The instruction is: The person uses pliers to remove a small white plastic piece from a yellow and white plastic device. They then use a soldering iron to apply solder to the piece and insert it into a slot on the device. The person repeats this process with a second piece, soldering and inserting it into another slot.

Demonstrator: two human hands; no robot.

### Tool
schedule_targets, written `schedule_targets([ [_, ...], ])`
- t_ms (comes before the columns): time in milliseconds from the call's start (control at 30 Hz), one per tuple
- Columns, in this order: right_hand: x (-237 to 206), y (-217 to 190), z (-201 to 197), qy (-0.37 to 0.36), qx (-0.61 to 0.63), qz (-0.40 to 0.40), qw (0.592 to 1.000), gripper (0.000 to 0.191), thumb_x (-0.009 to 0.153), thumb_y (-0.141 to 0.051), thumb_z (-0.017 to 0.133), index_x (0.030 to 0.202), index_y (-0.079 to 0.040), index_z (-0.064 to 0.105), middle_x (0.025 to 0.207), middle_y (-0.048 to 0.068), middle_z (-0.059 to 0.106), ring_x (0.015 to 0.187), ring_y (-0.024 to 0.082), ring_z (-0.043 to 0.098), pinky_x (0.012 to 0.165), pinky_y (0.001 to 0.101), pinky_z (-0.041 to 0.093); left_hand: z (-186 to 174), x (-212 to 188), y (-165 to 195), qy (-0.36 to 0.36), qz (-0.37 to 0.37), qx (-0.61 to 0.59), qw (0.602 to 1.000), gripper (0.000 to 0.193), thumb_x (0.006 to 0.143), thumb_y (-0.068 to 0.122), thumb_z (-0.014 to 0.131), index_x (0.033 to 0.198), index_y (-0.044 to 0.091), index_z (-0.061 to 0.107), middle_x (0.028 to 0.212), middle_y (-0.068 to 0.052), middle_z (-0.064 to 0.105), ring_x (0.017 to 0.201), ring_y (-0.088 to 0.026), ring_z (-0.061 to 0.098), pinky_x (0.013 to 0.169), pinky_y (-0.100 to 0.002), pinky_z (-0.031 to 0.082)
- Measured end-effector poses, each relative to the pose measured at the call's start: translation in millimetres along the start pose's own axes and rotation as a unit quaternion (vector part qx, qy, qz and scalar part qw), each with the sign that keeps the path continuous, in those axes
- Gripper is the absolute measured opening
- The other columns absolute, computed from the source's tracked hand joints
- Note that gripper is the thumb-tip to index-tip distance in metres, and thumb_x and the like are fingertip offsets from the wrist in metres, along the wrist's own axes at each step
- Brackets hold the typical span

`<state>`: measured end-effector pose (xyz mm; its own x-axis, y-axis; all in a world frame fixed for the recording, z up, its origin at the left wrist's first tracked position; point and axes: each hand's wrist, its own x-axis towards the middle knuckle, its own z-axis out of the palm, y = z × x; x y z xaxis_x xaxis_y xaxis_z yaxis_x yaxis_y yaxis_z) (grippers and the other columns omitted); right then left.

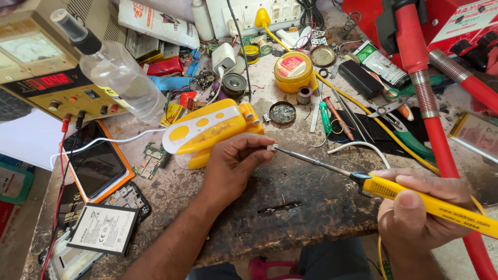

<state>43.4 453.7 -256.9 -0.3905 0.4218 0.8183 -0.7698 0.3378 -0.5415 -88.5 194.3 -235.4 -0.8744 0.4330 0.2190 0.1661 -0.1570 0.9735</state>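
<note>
Soldering in hand: right hand [420, 210] closed round yellow iron [430, 202], tip meeting small white part [271, 148] pinched in left hand [233, 163], just below yellow lamp [210, 132] on counter [301, 202]. Next, likely steady tip contact.

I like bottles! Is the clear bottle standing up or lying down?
Tipped over. The bottle leans slanted against the yellow meter box, its black cap pointing up-left, not straight up.

An electronics repair workshop: a scarred tabletop [290, 202] crowded with a bench power supply [46, 78], circuit boards [150, 161], and a solder paste tin [293, 70].
</note>
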Motion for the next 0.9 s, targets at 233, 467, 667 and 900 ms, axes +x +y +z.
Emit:
schedule_targets([
  [233, -0.4, -13.5, 8.6, -0.034, -0.034, 0.0, 0.999, 0.035, 0.113, -0.028, 0.072, 0.115, 0.0, 0.052, 0.092, 0.01, 0.066, 0.084, 0.023, 0.075, 0.081, 0.0313, 0.066, 3.3, -0.5, 3.5, 0.03, 0.03, 0.098, 0.994, 0.02, 0.092, 0.002, 0.075, 0.111, 0.002, 0.078, 0.098, -0.002, 0.079, 0.089, -0.005, 0.07, 0.082, -0.021, 0.057],
  [467, 1.6, -15.7, 7.2, -0.016, -0.034, 0.017, 0.999, 0.035, 0.114, -0.029, 0.072, 0.112, 0.001, 0.055, 0.092, 0.013, 0.069, 0.082, 0.023, 0.075, 0.08, 0.0299, 0.065, 5.5, -3.7, 6.6, 0.031, 0.011, 0.09, 0.995, 0.021, 0.091, 0.002, 0.075, 0.112, 0.003, 0.078, 0.097, -0.001, 0.08, 0.088, -0.004, 0.071, 0.081, -0.021, 0.057],
  [667, 4.7, -11.4, 5.7, -0.003, -0.031, 0.009, 0.999, 0.04, 0.115, -0.032, 0.073, 0.106, 0.003, 0.056, 0.09, 0.012, 0.068, 0.078, 0.023, 0.075, 0.079, 0.0311, 0.066, 6.5, -4.1, 9.0, 0.041, 0.025, 0.113, 0.992, 0.022, 0.09, 0.002, 0.076, 0.111, 0.003, 0.079, 0.095, 0.0, 0.079, 0.086, -0.004, 0.068, 0.079, -0.02, 0.056],
  [900, 4.4, -6.9, 5.3, 0.001, -0.01, 0.015, 1.0, 0.041, 0.117, -0.03, 0.073, 0.105, 0.004, 0.053, 0.091, 0.013, 0.066, 0.077, 0.024, 0.073, 0.078, 0.0337, 0.066, 4.9, -4.5, 9.1, 0.038, 0.017, 0.14, 0.989, 0.022, 0.089, 0.003, 0.077, 0.111, 0.003, 0.079, 0.095, 0.0, 0.079, 0.085, -0.003, 0.068, 0.079, -0.02, 0.056],
])
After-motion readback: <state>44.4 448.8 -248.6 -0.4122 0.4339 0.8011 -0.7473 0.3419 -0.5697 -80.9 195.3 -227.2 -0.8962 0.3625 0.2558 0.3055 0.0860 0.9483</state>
